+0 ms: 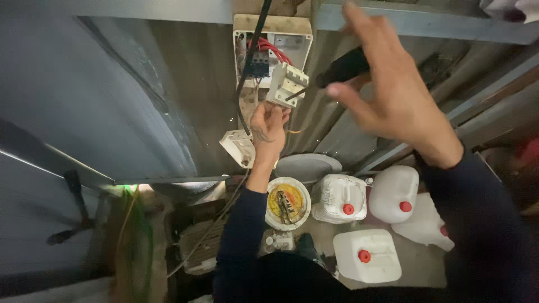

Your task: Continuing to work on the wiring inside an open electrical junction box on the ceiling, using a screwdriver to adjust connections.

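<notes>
Screwdriver [331, 74] in right hand [393, 95], fingers loosely spread, shaft pointing left-down into white breaker [286, 84] | left hand [268, 130] pinching wires below | wall box [273, 47] crowding above.

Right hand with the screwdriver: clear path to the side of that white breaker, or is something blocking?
Probably yes. The right hand holds the screwdriver with its tip at the white breaker, nothing between them. The left hand grips below the breaker, and the black cable runs to the left.
</notes>
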